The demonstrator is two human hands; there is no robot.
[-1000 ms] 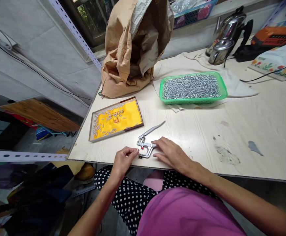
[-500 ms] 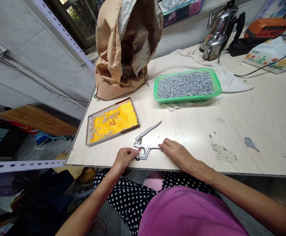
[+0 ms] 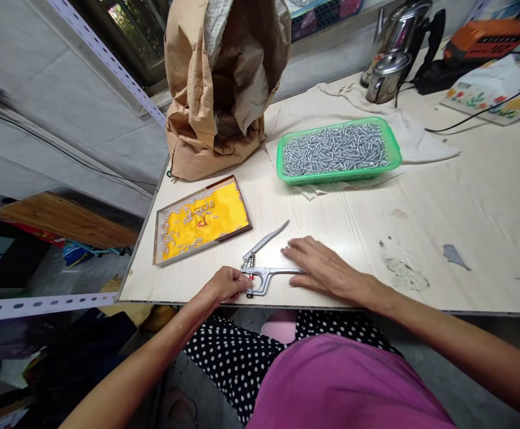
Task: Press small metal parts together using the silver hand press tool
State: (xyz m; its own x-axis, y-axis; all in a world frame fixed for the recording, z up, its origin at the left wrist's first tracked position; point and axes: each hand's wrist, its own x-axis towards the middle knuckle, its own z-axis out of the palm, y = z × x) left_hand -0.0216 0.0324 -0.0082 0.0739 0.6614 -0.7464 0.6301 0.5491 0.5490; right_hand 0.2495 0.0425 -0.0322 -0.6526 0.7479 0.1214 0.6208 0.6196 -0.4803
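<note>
A pair of metal snap pliers (image 3: 262, 262) lies near the front edge of the pale wooden table (image 3: 421, 196), its upper handle raised. My left hand (image 3: 222, 284) is pinched closed at the red-tipped jaw of the pliers; what its fingertips hold is too small to name. My right hand (image 3: 320, 266) lies flat with fingers stretched out, resting on the lower handle. A framed tray with a yellow lining (image 3: 235, 210) holds several small metal pieces just behind the left hand.
A green basket (image 3: 396, 156) full of small metal pieces stands on a white cloth (image 3: 421, 146) at mid-table. A crumpled brown paper sack (image 3: 197, 119) stands at the back left. A steel kettle (image 3: 392, 65), black cable and orange tool sit at the back right.
My right hand has slid from covering the pliers' body to the right along the lower handle and flattened. My left hand stays pinched at the jaw.
</note>
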